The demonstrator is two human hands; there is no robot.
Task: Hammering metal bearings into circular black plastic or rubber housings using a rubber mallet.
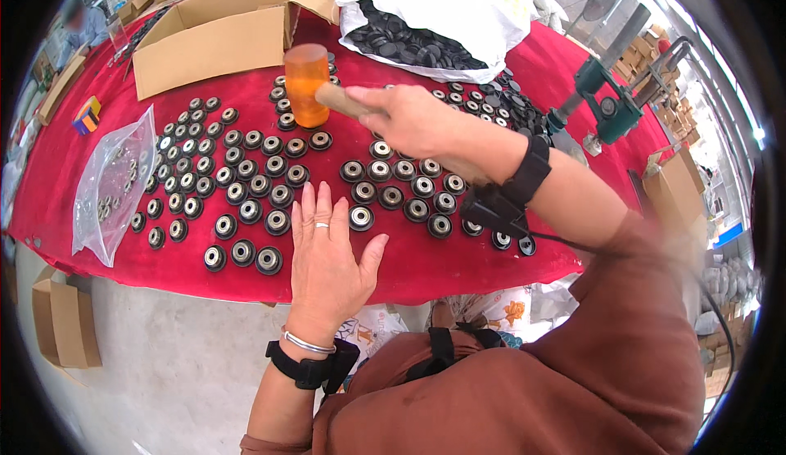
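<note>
- Right hand (413,119), upper centre, grips a wooden-handled mallet with translucent amber cylindrical head (308,86), also upper centre.
- Left hand (329,271), lower centre, lies open beside black-rimmed, silver-centred round parts (277,222).

Left hand (329,265) extended, right hand (416,117) clenched

An amber mallet (308,86), head upright — black discs (268,252) lie nearby.

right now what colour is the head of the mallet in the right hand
The mallet head is a glossy amber orange, seen best in the head view.
</note>
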